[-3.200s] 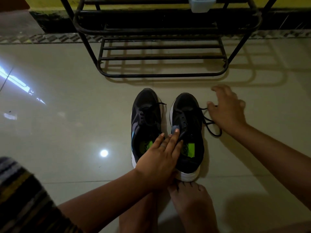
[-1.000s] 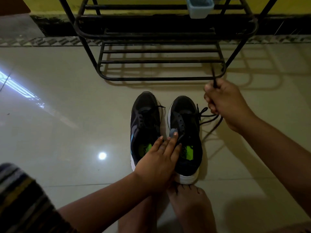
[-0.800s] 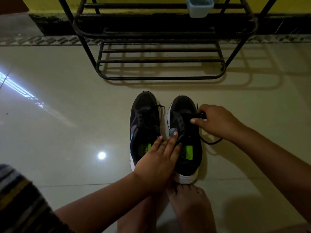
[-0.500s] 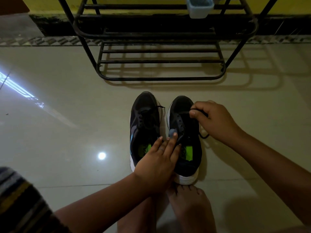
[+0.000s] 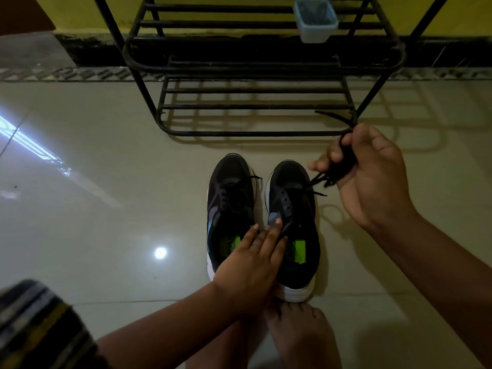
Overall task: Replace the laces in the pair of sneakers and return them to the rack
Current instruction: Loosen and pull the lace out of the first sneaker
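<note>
A home entryway: glossy tiled floor [image 5: 106, 235], black metal shoe rack [image 5: 255, 75] against yellow wall [image 5: 80, 12].

You face a glossy beige tiled floor [image 5: 106, 161] with light reflections, a yellow wall [image 5: 87, 12] and dark skirting [image 5: 447, 51] beyond.

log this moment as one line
step: unlacing right sneaker | right hand: grips black lace | left hand: presses sneaker tongue
</note>
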